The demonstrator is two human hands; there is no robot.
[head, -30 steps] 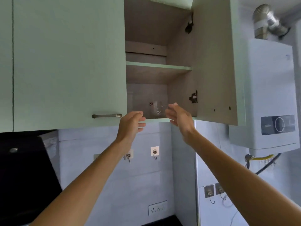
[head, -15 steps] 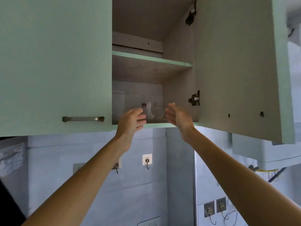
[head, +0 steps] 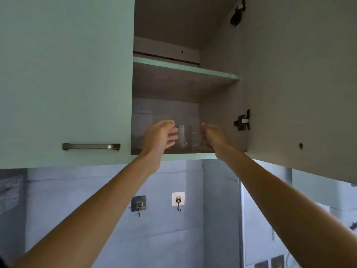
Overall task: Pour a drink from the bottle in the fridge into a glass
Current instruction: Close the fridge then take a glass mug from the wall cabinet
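We see two arms, bare along all their visible length, from the lower edge of the view to the wrists. The left arm [head: 92, 215] and the right arm [head: 289, 206] are slim and smooth, each narrowing toward its wrist. The left grip [head: 160, 137] shows a thumb and bare fingers [head: 172, 136] fairly sharply. The right grip [head: 213, 135] is blurred, so we cannot tell its fingers apart.

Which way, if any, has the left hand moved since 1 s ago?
Yes, upward: earlier level with the cabinet's bottom edge, the left hand now sits above it beside the glass mug.
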